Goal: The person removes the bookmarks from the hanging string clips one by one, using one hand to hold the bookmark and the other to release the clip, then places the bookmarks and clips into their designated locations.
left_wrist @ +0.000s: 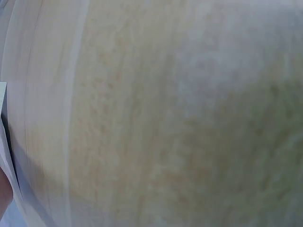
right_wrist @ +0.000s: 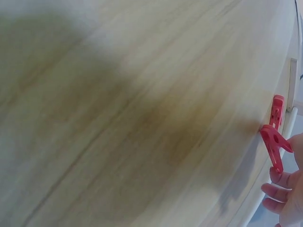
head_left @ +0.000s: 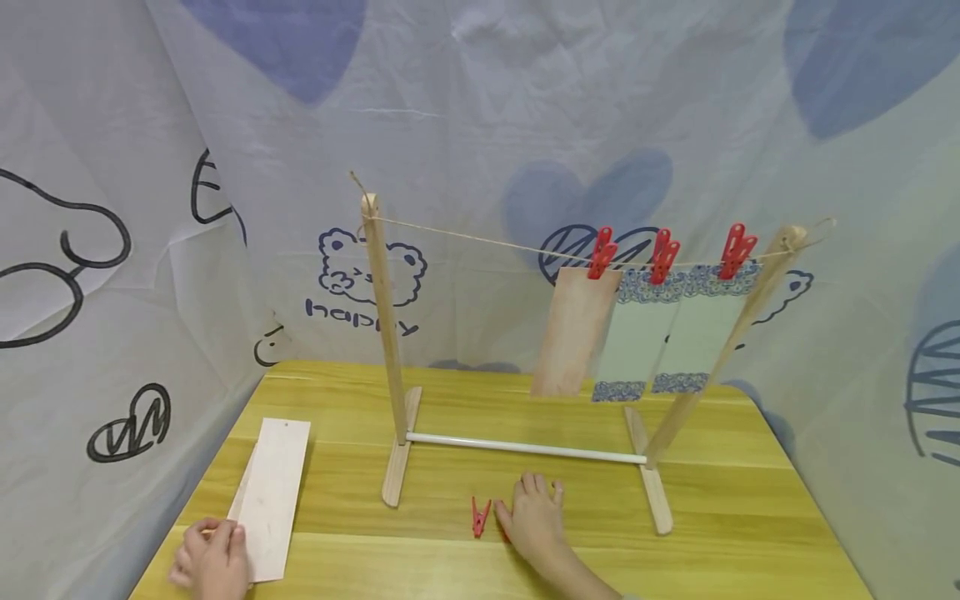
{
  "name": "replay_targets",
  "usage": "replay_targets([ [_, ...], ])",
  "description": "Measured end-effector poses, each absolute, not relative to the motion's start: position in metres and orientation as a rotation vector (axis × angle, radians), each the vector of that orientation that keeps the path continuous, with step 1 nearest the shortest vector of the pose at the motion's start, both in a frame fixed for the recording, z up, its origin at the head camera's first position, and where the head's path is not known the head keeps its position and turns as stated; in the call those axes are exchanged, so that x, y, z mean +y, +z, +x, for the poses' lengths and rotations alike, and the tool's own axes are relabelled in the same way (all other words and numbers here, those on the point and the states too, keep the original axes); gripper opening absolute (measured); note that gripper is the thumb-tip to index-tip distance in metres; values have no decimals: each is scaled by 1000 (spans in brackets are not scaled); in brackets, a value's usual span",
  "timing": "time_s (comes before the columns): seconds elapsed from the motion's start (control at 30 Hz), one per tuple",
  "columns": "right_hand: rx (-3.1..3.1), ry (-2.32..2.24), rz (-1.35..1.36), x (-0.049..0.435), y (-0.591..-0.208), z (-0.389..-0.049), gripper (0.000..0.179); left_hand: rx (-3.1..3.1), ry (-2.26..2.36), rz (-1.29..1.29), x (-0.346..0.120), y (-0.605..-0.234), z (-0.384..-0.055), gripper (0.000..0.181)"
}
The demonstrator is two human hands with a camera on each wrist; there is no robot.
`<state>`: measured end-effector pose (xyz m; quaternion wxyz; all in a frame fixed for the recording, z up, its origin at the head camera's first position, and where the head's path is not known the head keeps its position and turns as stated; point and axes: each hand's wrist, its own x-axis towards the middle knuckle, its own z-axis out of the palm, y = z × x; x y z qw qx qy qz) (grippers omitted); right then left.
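At the lower left of the head view, my left hand (head_left: 213, 558) pinches the lower left edge of a small stack of pale cards (head_left: 275, 500). The top card has a small hole near its far end. A sliver of a card (left_wrist: 5, 146) and a bit of finger show at the left wrist view's edge. My right hand (head_left: 536, 521) is low over the table, its thumb and a fingertip on the two handles of a red clothespin (right_wrist: 273, 146), mostly hidden in the head view. Beside it lies another red clothespin (head_left: 479, 518).
A wooden stand with a left post (head_left: 386, 325), a right post (head_left: 723, 358) and a white crossbar (head_left: 525, 447) stands behind the hands. From its string (head_left: 465, 237), red clothespins hang a pinkish card (head_left: 573, 333) and two pale green, blue-patterned cards (head_left: 637, 342). Printed cloth surrounds the table (head_left: 750, 517).
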<state>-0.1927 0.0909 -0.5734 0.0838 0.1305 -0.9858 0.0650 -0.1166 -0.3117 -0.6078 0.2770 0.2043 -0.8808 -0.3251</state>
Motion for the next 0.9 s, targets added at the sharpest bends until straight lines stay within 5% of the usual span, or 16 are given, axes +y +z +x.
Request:
replay_targets([
  [0.9,-2933,133,264,91,-602,-195,53,-2743,-639,748,-322,-604,-118,20],
])
